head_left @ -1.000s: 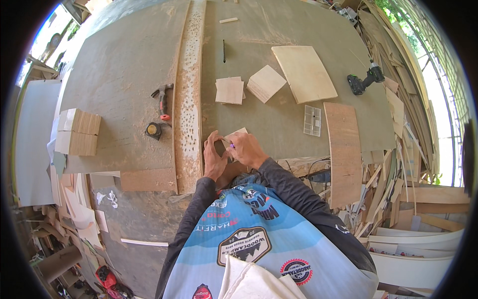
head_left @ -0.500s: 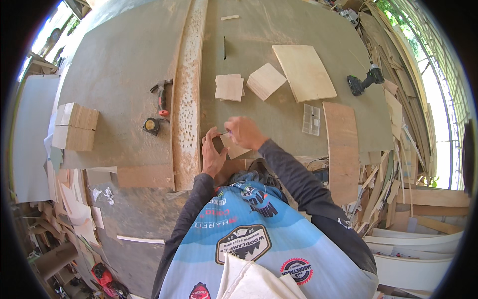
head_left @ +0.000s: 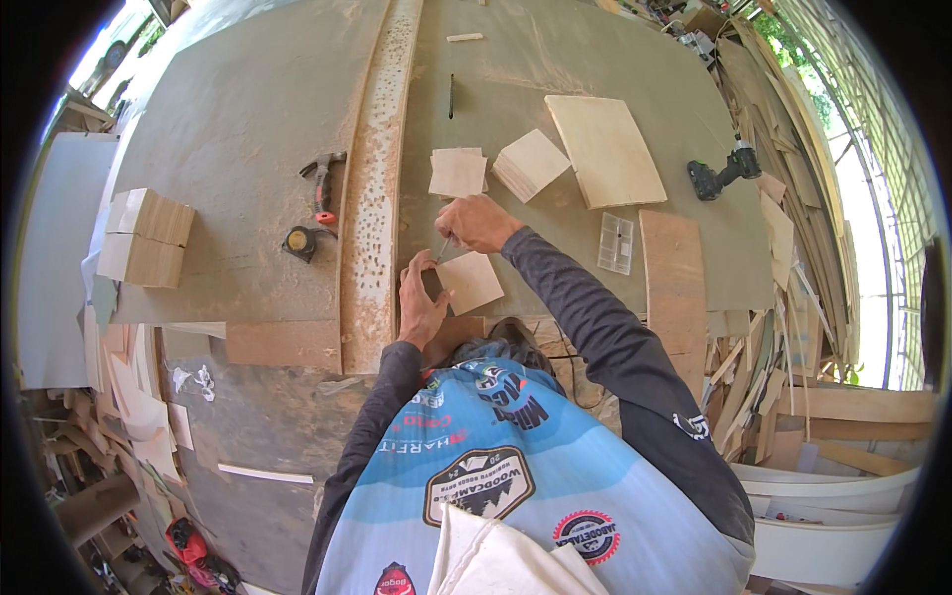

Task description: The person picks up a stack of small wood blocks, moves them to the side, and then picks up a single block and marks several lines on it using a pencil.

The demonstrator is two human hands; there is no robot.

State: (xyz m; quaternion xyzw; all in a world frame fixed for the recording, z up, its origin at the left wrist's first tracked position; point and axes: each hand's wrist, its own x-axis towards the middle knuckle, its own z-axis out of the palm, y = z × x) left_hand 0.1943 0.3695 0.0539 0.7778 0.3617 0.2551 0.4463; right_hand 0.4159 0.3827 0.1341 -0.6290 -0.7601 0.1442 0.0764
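My left hand (head_left: 419, 302) rests on the near left edge of a small square plywood piece (head_left: 472, 282) lying on the grey workbench (head_left: 248, 129). My right hand (head_left: 478, 222) hovers just beyond that piece and grips a thin pencil (head_left: 443, 249) whose tip points down at the piece's far left corner. Further out lie a small stack of square wood pieces (head_left: 458, 172) and a second, tilted stack (head_left: 531, 164).
A long rough board (head_left: 375, 178) runs down the bench left of my hands. A hammer (head_left: 323, 184) and tape measure (head_left: 298, 242) lie left of it, wood blocks (head_left: 147, 236) further left. A plywood sheet (head_left: 604, 149), cordless drill (head_left: 724, 173), clear plastic case (head_left: 616, 243) and plank (head_left: 675, 278) lie right.
My right hand has moved away from my body, from beside the left hand to beyond the square piece. The square piece now shows fully between my hands.
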